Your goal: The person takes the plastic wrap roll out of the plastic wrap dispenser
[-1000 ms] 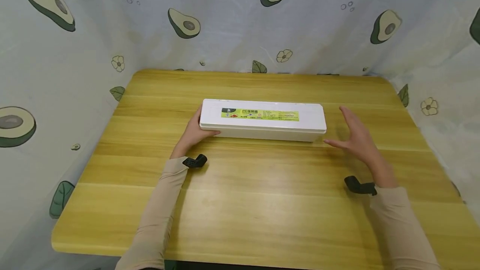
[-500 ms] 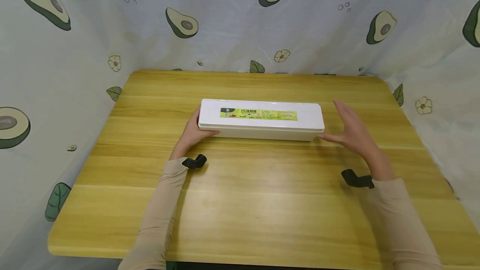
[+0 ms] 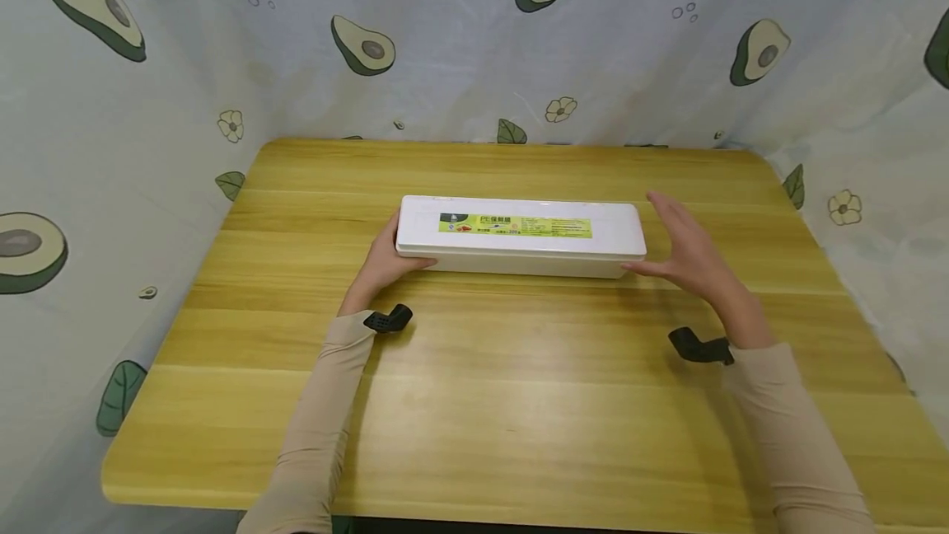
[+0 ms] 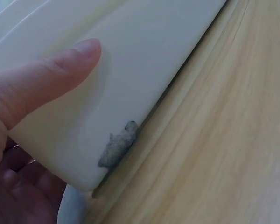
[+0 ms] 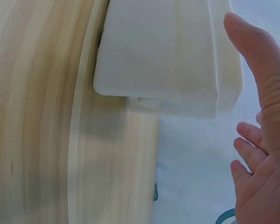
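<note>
A long white plastic cling film box [image 3: 519,263] with a yellow-green label [image 3: 515,226] on its lid lies on the wooden table. My left hand [image 3: 381,266] grips its left end, the thumb across the front wall and the fingers around the end. In the left wrist view that thumb [image 4: 60,70] presses the wall above a grey patch [image 4: 117,148] at the bottom edge. At the right end my right hand [image 3: 689,258] is spread, thumb tip right at the front corner and fingers apart from the box. The right wrist view shows the box's end [image 5: 154,51] beside the thumb.
The wooden table [image 3: 482,402] has rounded corners and a front edge close to me. A pale cloth printed with avocados [image 3: 460,39] hangs behind it and at both sides. A black camera mount [image 3: 700,346] sits on my right wrist, another [image 3: 389,319] on my left.
My right hand has moved left and slightly away from me, closing on the right end of the box. The left hand and the box stay in place.
</note>
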A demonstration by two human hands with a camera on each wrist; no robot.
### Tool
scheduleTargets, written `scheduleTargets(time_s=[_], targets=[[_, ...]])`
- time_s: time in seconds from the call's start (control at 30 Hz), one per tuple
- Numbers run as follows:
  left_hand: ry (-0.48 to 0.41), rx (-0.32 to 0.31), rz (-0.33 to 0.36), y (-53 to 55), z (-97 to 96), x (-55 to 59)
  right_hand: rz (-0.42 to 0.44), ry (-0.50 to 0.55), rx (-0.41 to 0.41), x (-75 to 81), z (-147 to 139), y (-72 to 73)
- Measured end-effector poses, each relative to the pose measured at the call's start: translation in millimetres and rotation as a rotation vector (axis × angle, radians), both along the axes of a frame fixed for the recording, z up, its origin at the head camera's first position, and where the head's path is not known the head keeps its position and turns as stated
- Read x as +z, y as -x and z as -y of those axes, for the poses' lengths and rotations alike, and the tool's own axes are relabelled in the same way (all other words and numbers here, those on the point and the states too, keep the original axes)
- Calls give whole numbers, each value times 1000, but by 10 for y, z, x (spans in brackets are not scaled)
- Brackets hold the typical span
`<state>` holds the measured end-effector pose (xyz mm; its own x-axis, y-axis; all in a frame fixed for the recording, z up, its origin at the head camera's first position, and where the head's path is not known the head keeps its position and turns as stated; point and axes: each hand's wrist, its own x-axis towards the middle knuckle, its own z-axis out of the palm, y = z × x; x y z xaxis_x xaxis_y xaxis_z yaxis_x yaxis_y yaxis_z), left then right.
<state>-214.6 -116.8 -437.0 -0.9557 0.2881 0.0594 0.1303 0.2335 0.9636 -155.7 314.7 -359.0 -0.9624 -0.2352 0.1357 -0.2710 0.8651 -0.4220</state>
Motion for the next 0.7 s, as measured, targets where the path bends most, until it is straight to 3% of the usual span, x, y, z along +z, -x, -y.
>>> scheduleTargets(time_s=[0.43,0.5,0.7], targets=[[3,4,0,13,9,0,-35,-22,44,49,146,109],[6,0,18,-24,2,80,-42,-31,55,49,162,123],[17,5,-1,-8,6,17,-43,-31,84,27,221,153]])
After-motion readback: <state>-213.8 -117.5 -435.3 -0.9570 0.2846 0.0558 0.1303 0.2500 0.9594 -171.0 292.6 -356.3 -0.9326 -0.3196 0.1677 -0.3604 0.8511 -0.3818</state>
